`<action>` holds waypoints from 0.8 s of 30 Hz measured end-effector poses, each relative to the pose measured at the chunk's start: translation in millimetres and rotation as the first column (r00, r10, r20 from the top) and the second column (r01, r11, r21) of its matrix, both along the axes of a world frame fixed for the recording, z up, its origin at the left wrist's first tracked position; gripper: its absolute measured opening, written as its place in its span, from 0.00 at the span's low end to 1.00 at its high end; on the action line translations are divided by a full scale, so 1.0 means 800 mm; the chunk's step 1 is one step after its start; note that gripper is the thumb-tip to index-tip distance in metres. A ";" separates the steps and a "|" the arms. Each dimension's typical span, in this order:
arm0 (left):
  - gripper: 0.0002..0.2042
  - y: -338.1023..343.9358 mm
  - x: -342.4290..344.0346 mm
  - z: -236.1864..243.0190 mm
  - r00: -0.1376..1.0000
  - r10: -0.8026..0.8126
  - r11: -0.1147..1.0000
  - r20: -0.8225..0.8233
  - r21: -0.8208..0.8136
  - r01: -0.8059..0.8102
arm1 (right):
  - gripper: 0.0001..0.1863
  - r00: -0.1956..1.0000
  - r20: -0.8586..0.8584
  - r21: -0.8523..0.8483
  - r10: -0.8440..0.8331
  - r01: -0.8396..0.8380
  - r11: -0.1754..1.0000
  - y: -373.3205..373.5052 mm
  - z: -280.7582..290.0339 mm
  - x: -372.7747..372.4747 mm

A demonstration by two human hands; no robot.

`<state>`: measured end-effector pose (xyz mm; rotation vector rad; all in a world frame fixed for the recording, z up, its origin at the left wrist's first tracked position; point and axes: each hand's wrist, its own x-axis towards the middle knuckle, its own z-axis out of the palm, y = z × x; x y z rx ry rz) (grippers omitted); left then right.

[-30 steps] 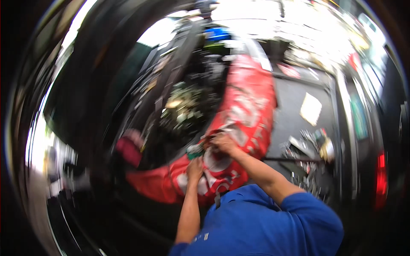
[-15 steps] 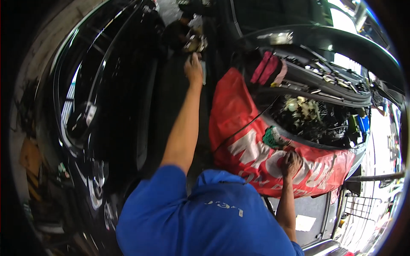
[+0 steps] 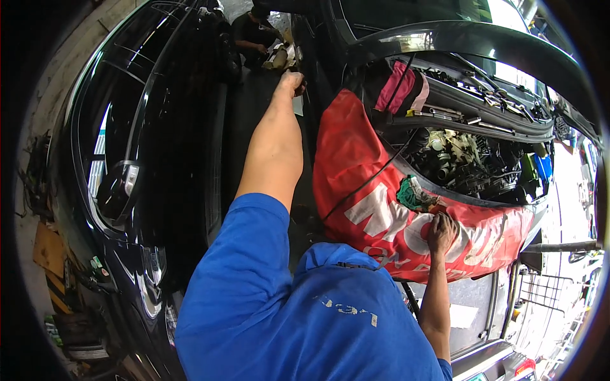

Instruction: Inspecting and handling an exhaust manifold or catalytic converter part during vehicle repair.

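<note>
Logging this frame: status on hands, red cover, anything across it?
Left hand outstretched, grip unclear. Right hand at red cover, near green rag. Dark cord crosses cover in view.

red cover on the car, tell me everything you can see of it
The red cover looks like smooth, creased vinyl with big white lettering, partly smudged. It drapes in a curve along the front of the open engine bay. A thin black cord crosses its left part, a green rag lies near its upper edge, and the right hand rests on it beside the rag.
</note>
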<state>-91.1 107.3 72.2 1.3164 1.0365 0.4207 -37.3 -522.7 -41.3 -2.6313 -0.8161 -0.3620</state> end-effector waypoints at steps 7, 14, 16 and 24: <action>0.07 0.021 0.007 0.020 0.999 0.035 0.998 0.009 0.053 -0.035 | 0.14 1.000 0.005 0.043 0.002 -0.002 0.999 0.005 0.008 0.000; 0.08 0.031 -0.004 0.024 0.995 -0.010 0.961 -0.101 0.274 0.038 | 0.14 1.000 0.006 0.048 0.001 -0.001 0.999 0.009 0.011 -0.001; 0.08 0.029 -0.006 0.025 0.993 0.011 0.950 -0.115 0.311 0.025 | 0.14 1.000 0.017 0.038 -0.004 0.003 0.999 0.009 0.010 -0.001; 0.18 0.014 -0.027 0.013 0.997 0.030 0.976 -0.078 0.216 -0.012 | 0.13 1.000 0.010 0.040 -0.006 0.005 0.999 0.005 0.008 -0.001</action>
